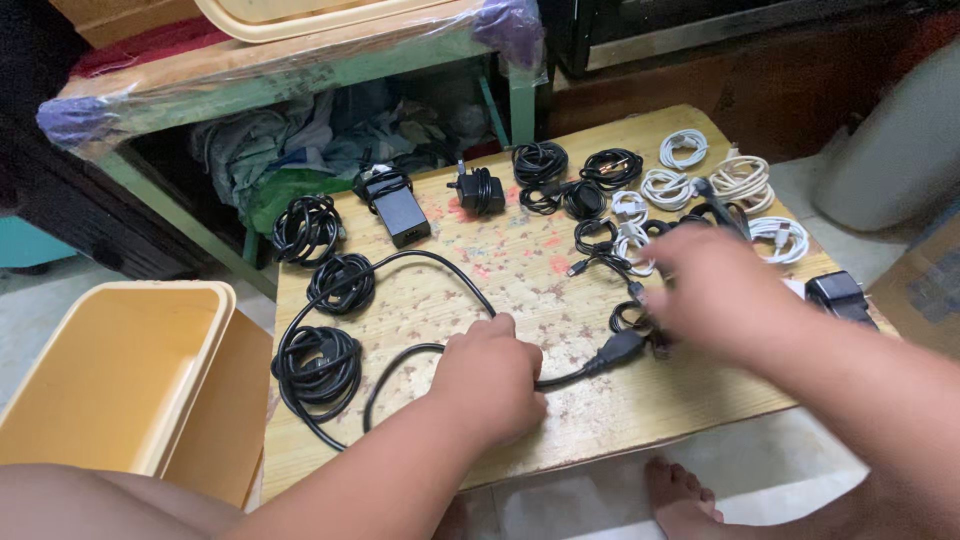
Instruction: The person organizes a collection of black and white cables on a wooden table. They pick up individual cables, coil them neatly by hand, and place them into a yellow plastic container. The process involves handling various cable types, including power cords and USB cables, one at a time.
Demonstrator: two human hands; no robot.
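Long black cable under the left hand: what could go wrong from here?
1. The left hand pins the long black cable while its slack loops past a coiled black bundle; a pull could drag or tangle that coil.
2. The right hand, motion-blurred, sweeps over small black cables and white coiled cables; it may knock them together.
3. A black adapter sits near the board's right edge and might get pushed off.

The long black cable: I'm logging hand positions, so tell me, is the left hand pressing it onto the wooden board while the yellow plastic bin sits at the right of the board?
Not quite. The head view shows the yellow plastic bin at the left of the wooden board, not the right. The left hand does press on the long black cable there.
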